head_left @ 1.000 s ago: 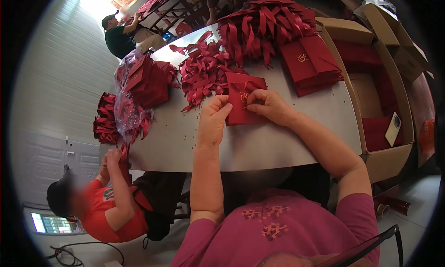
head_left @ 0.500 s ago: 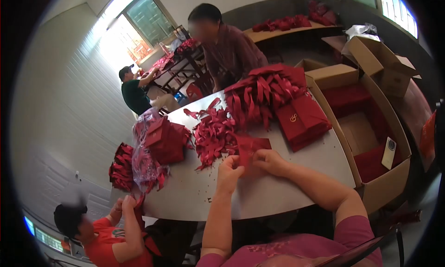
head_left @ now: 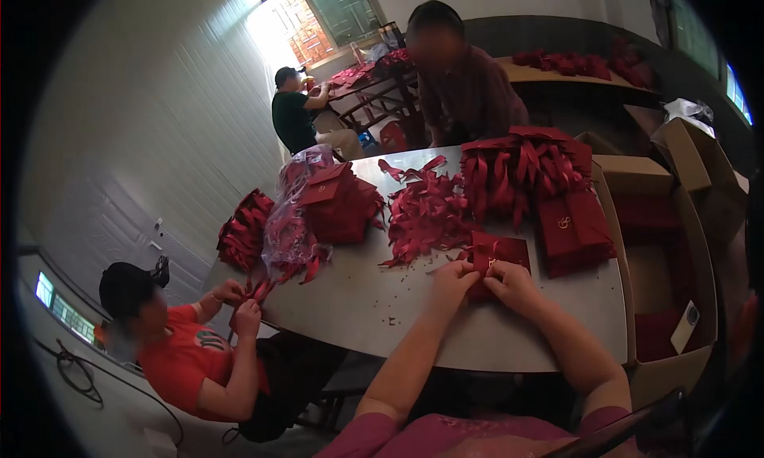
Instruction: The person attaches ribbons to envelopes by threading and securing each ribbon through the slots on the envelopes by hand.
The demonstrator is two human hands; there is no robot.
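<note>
The person's two hands are close together at the near edge of the counter (head_left: 414,323), both pinching one red bag (head_left: 509,249). The left hand (head_left: 454,283) has its fingers closed on the bag's left side; the right hand (head_left: 514,286) is closed on its front, near a gold mark. Whether the fingertips touch each other cannot be told.

The bag is just beyond the wrists, between a loose heap of red ribbons (head_left: 430,219) to the left and a pile of red bags with a gold emblem (head_left: 571,229) to the right. Behind them, a larger ribboned stack (head_left: 525,167) fills the far right. Farther left lie more red bags (head_left: 336,207), beside clear plastic wrap (head_left: 288,227). Small dark specks dot the surface. At the right stands an open cardboard box (head_left: 649,275), with a phone (head_left: 684,328) at its near end. A co-worker in a red shirt (head_left: 187,358) handles ribbon on the left.
</note>
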